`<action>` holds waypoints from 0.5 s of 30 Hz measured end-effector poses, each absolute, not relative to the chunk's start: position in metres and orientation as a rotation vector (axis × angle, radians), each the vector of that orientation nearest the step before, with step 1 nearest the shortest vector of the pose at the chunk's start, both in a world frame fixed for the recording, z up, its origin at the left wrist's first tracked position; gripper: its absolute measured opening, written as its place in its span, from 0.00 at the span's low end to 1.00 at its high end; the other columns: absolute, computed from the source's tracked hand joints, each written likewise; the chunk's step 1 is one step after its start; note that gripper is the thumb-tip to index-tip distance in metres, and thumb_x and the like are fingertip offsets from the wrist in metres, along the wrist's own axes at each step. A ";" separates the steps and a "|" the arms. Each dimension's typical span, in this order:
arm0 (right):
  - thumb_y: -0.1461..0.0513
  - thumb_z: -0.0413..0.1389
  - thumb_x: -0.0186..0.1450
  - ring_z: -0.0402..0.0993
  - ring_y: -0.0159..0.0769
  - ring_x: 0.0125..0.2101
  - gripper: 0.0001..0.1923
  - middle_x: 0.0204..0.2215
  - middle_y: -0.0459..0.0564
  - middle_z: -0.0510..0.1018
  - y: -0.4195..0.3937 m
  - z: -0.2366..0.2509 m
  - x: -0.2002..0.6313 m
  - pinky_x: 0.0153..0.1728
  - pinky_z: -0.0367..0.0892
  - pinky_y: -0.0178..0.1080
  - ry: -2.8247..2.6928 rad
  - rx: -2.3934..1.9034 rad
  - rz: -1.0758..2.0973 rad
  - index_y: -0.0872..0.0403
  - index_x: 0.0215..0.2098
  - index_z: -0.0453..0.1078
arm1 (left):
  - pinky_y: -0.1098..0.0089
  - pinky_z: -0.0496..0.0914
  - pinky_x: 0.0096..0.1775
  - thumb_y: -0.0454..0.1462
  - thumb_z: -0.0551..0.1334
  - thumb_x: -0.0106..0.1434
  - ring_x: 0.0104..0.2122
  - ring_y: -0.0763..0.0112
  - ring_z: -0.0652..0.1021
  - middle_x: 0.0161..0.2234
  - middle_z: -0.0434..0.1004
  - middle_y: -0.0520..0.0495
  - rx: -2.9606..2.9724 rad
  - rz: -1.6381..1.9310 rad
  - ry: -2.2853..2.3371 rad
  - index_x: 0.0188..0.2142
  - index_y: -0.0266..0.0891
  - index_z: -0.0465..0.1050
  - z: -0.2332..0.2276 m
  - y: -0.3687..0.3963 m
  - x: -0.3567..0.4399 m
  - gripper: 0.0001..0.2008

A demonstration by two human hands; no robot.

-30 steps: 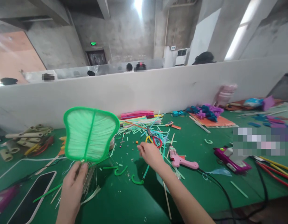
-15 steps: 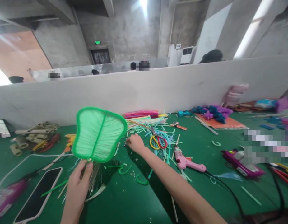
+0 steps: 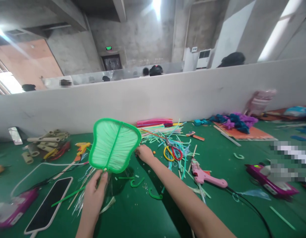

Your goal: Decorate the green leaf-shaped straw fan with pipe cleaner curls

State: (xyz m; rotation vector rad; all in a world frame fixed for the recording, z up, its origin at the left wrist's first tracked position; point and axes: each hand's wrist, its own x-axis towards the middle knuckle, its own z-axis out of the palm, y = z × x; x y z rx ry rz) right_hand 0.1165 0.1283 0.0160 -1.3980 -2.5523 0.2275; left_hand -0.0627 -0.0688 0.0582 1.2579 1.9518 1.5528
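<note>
My left hand (image 3: 95,190) is closed around the base of a green leaf-shaped fan (image 3: 123,143), thumb in front, just under a small shiny bead (image 3: 105,169). The fan stands upright, with a fuzzy green rim, a centre rib and pale green threads. My right hand (image 3: 145,154) reaches low over the table beside the fan's right edge. Its fingers are curled together, and the fan partly hides the tips; what they pinch cannot be made out. Close to its wrist lies a small orange ball (image 3: 154,152). Green curled stems (image 3: 155,195) rest on the table below.
Scissors (image 3: 172,153) lie on a heap of coloured strips (image 3: 165,129). A pink glue gun (image 3: 207,177) with a black cord is at right, a phone (image 3: 49,205) at left. Bamboo tubes (image 3: 45,142) sit near the white partition (image 3: 153,99). Purple devices (image 3: 270,180) flank the table.
The view has swung slightly left, so things appear further right. My right hand has moved a little left towards the fan, and the orange ball now shows. The left hand still holds the fan.
</note>
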 end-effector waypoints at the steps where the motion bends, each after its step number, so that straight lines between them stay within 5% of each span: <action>1: 0.58 0.55 0.69 0.74 0.40 0.46 0.16 0.51 0.54 0.73 0.129 0.016 0.116 0.45 0.72 0.48 -2.554 -1.386 0.233 0.55 0.53 0.67 | 0.64 0.70 0.39 0.56 0.63 0.54 0.38 0.56 0.77 0.36 0.81 0.44 1.245 1.557 1.965 0.41 0.37 0.78 0.057 -0.069 -0.065 0.27; 15: 0.57 0.55 0.70 0.75 0.39 0.43 0.15 0.47 0.53 0.75 0.121 0.050 0.137 0.43 0.73 0.46 -1.938 -1.106 0.624 0.56 0.51 0.69 | 0.62 0.71 0.42 0.53 0.62 0.56 0.41 0.53 0.78 0.39 0.82 0.43 1.306 1.539 2.030 0.42 0.37 0.78 0.048 -0.064 -0.070 0.24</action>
